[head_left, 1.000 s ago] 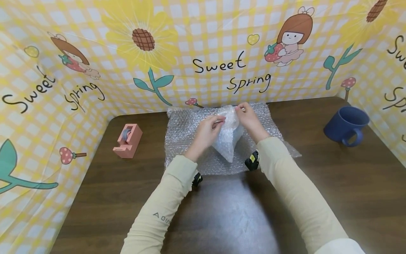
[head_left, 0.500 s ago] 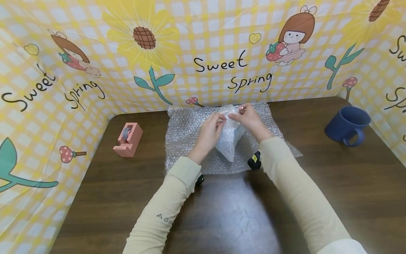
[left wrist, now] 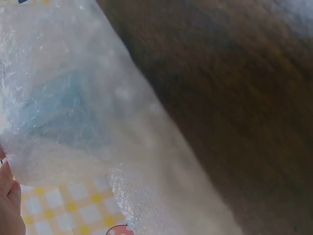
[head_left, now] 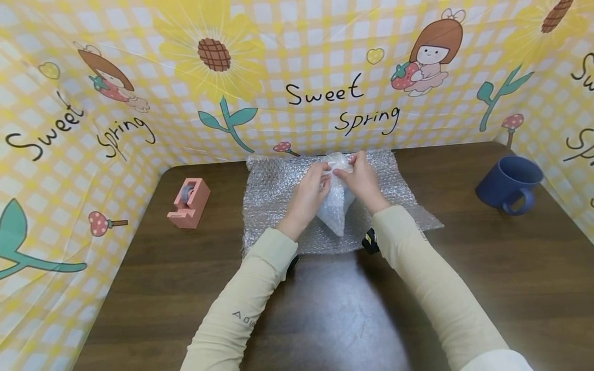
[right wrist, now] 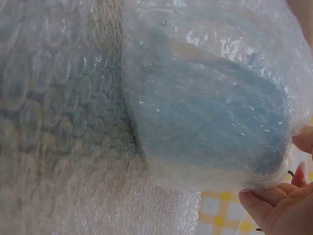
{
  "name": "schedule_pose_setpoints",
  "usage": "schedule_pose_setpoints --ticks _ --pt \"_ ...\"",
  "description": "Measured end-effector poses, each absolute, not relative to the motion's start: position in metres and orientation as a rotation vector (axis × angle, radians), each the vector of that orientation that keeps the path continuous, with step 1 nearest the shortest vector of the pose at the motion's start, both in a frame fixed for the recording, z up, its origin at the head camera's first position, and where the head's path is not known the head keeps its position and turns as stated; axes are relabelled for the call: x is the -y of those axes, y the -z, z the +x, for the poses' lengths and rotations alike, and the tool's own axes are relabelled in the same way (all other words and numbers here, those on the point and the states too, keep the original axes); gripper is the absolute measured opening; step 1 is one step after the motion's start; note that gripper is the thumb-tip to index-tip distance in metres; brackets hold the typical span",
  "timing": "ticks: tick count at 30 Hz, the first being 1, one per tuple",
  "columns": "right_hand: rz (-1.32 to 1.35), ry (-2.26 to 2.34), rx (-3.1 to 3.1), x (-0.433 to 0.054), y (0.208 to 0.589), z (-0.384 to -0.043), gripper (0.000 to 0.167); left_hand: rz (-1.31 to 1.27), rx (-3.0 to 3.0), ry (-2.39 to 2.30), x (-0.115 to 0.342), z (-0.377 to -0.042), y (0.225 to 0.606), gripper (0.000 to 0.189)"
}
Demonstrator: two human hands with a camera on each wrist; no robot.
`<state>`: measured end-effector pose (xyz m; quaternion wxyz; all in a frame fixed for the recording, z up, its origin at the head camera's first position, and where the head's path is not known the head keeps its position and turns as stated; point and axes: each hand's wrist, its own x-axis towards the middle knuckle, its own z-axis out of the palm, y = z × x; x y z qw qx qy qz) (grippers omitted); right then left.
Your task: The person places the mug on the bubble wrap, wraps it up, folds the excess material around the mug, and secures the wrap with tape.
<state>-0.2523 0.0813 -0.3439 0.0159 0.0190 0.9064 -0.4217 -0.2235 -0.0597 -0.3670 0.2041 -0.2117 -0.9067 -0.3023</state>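
A translucent bubble-wrap bundle [head_left: 333, 214] stands on a flat sheet of bubble wrap [head_left: 274, 206] at the back of the table. Through its layers a pale blue thing [right wrist: 215, 107] shows in the right wrist view; its kind is blurred by the wrap. My left hand [head_left: 303, 193] pinches the gathered top of the bundle from the left. Opposite it, my right hand [head_left: 364, 180] pinches the same top, thumb toward the middle. Fingertips of both hands are close together there. In the left wrist view the bubble wrap [left wrist: 58, 112] fills much of the picture.
To the left stands a pink tape dispenser [head_left: 189, 203] with a roll in it. A dark blue mug [head_left: 508, 183] is on the right, handle toward the front. Behind the brown wooden table [head_left: 185, 299] hangs a yellow checked cloth [head_left: 315, 51].
My right hand has moved left and its thumb now lies on the bundle's top. My left hand has shifted slightly right and up, bringing the hands closer. The bundle stays in place.
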Motion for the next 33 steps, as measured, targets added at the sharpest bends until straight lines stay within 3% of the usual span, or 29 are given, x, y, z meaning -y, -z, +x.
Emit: schedule_pose_setpoints --ticks 9,21,33 --pt "0.063 1.308 -2.822 -0.081 0.345 -0.252 0.046 -0.566 2.503 0.659 0.067 -0.226 0.366 0.014" --pt "0.033 1.339 -2.740 -0.087 0.343 -0.256 0.049 -0.685 2.538 -0.079 0.067 -0.219 0.359 0.024" --pt "0.041 1.449 -2.665 -0.095 0.337 -0.261 0.028 -0.778 2.506 0.051 0.067 -0.218 0.363 0.022"
